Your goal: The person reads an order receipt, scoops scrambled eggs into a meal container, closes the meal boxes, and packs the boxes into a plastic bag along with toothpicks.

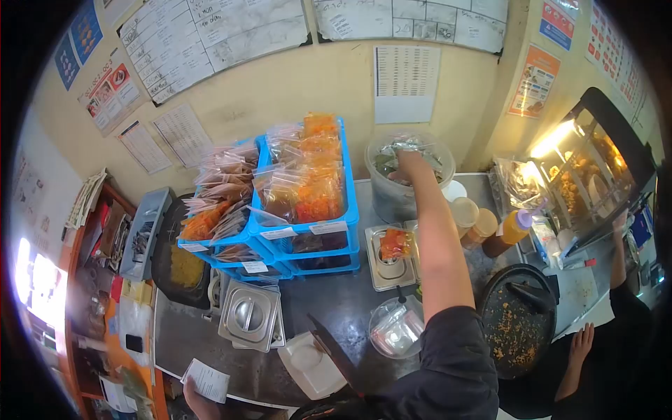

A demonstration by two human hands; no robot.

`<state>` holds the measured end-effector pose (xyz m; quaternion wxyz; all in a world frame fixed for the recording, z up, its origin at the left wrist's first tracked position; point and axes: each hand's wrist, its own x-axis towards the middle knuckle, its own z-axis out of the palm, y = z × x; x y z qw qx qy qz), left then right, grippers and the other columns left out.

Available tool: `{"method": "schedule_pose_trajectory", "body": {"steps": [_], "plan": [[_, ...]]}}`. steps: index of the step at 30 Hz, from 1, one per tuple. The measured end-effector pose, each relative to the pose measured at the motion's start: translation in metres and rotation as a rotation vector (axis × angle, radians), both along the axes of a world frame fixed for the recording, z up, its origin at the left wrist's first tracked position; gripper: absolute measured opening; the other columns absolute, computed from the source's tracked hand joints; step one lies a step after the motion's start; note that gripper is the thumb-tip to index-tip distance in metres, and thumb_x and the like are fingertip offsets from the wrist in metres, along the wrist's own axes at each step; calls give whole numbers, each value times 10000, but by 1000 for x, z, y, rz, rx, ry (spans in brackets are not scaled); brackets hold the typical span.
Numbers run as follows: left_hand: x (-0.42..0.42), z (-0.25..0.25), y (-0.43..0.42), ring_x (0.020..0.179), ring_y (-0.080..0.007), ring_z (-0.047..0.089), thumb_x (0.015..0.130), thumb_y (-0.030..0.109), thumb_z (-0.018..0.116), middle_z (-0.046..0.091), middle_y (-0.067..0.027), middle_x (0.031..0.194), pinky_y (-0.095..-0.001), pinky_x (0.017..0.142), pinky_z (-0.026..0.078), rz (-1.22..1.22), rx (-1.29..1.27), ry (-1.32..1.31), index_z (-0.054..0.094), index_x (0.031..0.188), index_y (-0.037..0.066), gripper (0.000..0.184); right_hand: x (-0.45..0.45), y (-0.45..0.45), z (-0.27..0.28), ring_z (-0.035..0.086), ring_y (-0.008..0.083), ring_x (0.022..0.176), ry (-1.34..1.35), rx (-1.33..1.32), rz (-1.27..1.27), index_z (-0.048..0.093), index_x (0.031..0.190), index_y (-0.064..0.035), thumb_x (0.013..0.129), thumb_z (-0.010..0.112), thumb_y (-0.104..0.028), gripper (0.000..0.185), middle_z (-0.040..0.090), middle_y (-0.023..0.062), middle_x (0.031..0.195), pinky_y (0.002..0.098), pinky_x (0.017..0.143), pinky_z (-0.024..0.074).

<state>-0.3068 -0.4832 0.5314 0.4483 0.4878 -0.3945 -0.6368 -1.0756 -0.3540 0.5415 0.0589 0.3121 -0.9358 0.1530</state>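
Dark sleeve (448,360), cropped below. Right hand (406,166) down in bucket (393,201); grip hidden, can't tell if closed. Left hand (194,397), partly cut off, pinches printed slip (208,380), illegible.

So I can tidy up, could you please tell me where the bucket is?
In the head view, the bucket stands right of centre, beside the blue crates, the right hand inside.

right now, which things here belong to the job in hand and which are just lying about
In use:
round clear plastic tub, with the right hand inside it
white printed paper slip, held in the left hand

Apparently just lying about, untouched by either hand:
square steel lid with a handle
round black pan strewn with crumbs
blue plastic crates of bagged food
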Motion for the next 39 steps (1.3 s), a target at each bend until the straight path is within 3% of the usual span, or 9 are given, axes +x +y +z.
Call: {"method": "schedule_pose_trajectory", "body": {"steps": [7, 13, 16, 21, 23, 27, 29, 33, 39], "plan": [[11, -5, -10, 820, -227, 655, 955, 350, 420, 636, -101, 971, -352, 690, 534, 62, -46, -172, 554, 1155, 10, 416, -38, -4, 14, 636, 407, 940, 36, -146, 5, 705, 963, -31, 678, 727, -115, 298, 635, 247, 1113, 429, 870, 502], [4, -10, -26, 1057, -358, 591, 950, 317, 520, 592, -183, 1203, -472, 895, 493, 83, 107, -185, 520, 1264, -47, 481, -34, -30, -15, 627, 373, 1042, 153, -165, 293, 685, 1005, -49, 847, 531, -72, 222, 646, 221, 1084, 467, 867, 509], [-12, -2, -25, 1065, -348, 589, 948, 344, 532, 589, -181, 1210, -470, 914, 485, 70, 25, -258, 513, 1280, -42, 510, -22, -33, 3, 609, 356, 1080, -8, 225, 200, 676, 1040, -97, 857, 521, -90, 240, 645, 200, 1092, 462, 900, 489], [2, -4, -33, 1068, -250, 609, 972, 284, 496, 602, -144, 1184, -398, 913, 493, -23, -64, 3, 503, 1271, -46, 445, -9, 7, 45, 623, 381, 1005, 196, -378, -13, 694, 987, -106, 844, 587, -254, 232, 669, 181, 1025, 471, 848, 490], [15, -6, -43, 1081, -263, 608, 967, 299, 507, 597, -148, 1211, -406, 918, 493, 117, -112, -111, 506, 1276, -43, 460, 53, 41, 82, 645, 378, 831, 153, -652, -16, 694, 982, -71, 870, 607, -371, 331, 678, 188, 835, 454, 766, 508], [13, 1, -57, 1080, -260, 608, 965, 308, 513, 598, -144, 1217, -404, 920, 488, 0, -50, -8, 521, 1268, -28, 454, 183, 123, 116, 615, 201, 687, -175, -409, 20, 679, 960, -18, 835, 700, -310, 318, 643, 101, 713, 345, 653, 477], [12, 1, -64, 1078, -257, 609, 965, 309, 511, 601, -141, 1212, -404, 917, 488, -32, -60, -10, 521, 1268, -27, 453, 261, 155, 107, 599, 327, 686, -141, -279, 115, 628, 800, -1, 807, 687, -236, 243, 627, 179, 734, 425, 645, 463], [27, -2, -87, 1073, -253, 611, 964, 306, 504, 610, -137, 1196, -406, 912, 491, -160, -78, 68, 516, 1264, -38, 456, 344, 178, 46, 622, 342, 713, -320, 35, 97, 646, 815, 3, 759, 695, -155, 174, 634, 190, 744, 424, 664, 476], [40, 0, -104, 1059, -262, 619, 968, 275, 501, 614, -147, 1187, -405, 907, 500, -238, -25, 186, 522, 1244, -43, 421, 416, 225, 14, 637, 296, 688, -343, -166, -159, 662, 859, 12, 760, 709, -121, 172, 651, 176, 752, 398, 652, 482]]}}
